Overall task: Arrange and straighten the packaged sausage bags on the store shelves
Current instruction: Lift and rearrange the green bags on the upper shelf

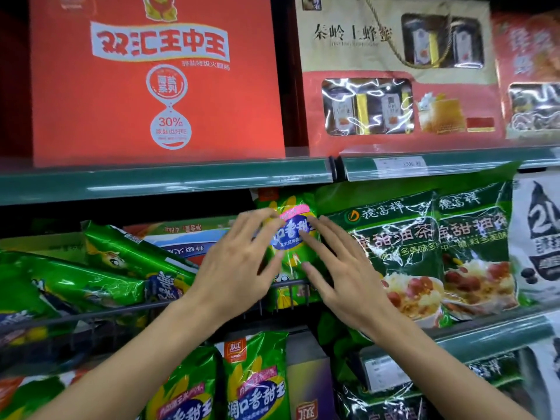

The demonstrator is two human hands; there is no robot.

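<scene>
We see an upright sausage bag [292, 237] of glossy, crinkled plastic film catching white glare, between the left hand [236, 262] and the right hand [342, 277], whose straight fingers lie against it. At nine o'clock from it, the tilted green bags [91, 280] show the same shiny film. At three o'clock, the dark green packs [424, 253] are wrinkled glossy plastic with bright streaks. At twelve o'clock, we read the red box [151, 86] as smooth matt cardboard, and the beige gift box [394, 34] at one o'clock as paper-like card with a twisted rope handle and clear shiny windows. The shelf rail [151, 183] looks like smooth translucent green plastic; the wire fence [91, 316] below looks like dark metal.
</scene>
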